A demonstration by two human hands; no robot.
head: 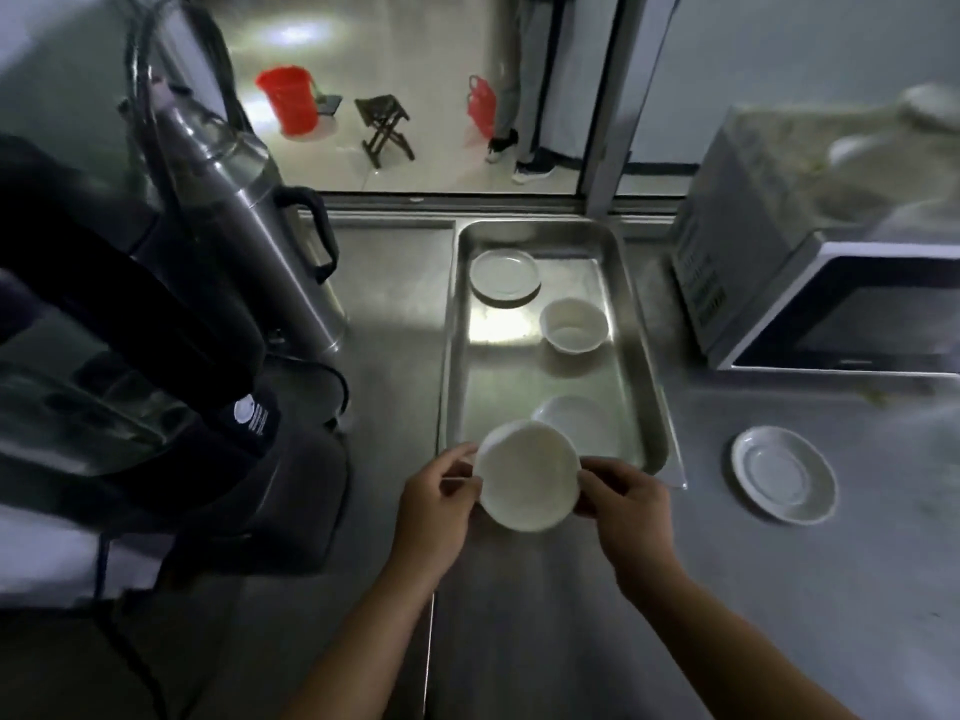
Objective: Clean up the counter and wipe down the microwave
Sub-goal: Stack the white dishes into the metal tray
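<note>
Both hands hold a white bowl (527, 475) just above the near end of the steel tray (649, 407). My left hand (439, 498) grips its left rim and my right hand (623, 504) grips its right rim. The bowl tilts with its opening toward me. Behind it in the tray lies another white dish (576, 415), partly hidden. Farther back in the tray stand a white bowl (574, 324) and a small white saucer (505, 272). The microwave (810, 283) stands at the right, with debris on its top.
A white saucer (783, 474) lies on the steel counter to the right of the tray. A steel thermos jug (260, 226) and a black appliance (171, 407) crowd the left. Beyond the counter are a red bucket (288, 98), a stool and a standing person's legs.
</note>
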